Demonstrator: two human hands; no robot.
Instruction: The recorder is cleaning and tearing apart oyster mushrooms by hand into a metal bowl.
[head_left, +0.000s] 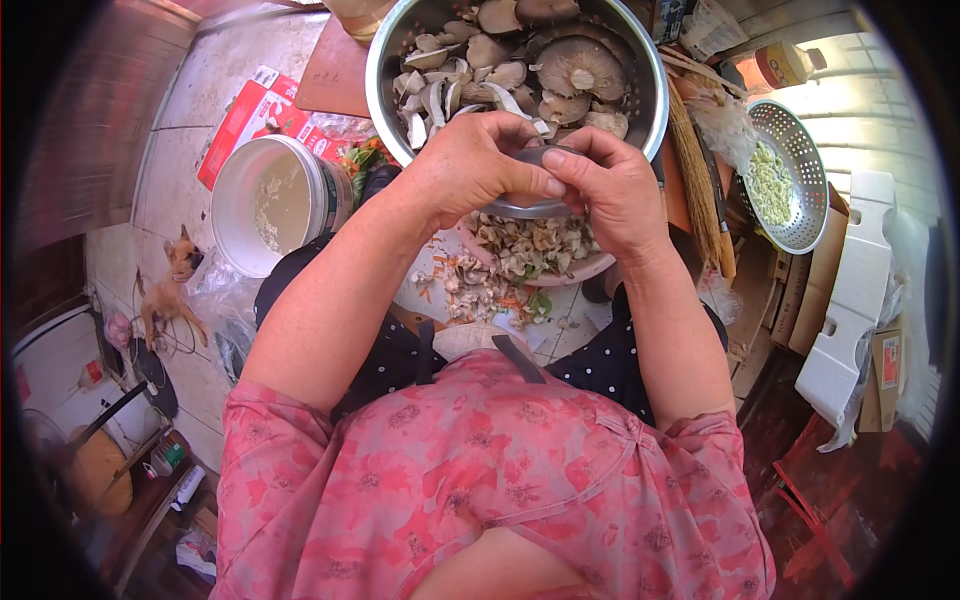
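Note:
Over the near rim of a metal colander (380, 127), my left hand (480, 161) and my right hand (619, 187) meet on a grey mushroom cap (534, 154). Both thumbs press on the cap, and the curled fingers hide most of it. Whole and torn oyster mushrooms fill the colander, among them a large one lying gills up (581, 66) at the right. Pale torn strips (433, 103) lie on the left side. Below my hands, a pinkish basin (577, 271) holds mushroom scraps (536, 244), and more trimmings (480, 289) are scattered on the floor in front of it.
To the left stand a white bucket (225, 202) with cloudy liquid and a small brown dog (176, 289). A red printed carton (240, 127) lies behind the bucket. On the right are a straw broom (697, 172), a second colander (814, 176) with pale green shreds, and white foam packaging (844, 330).

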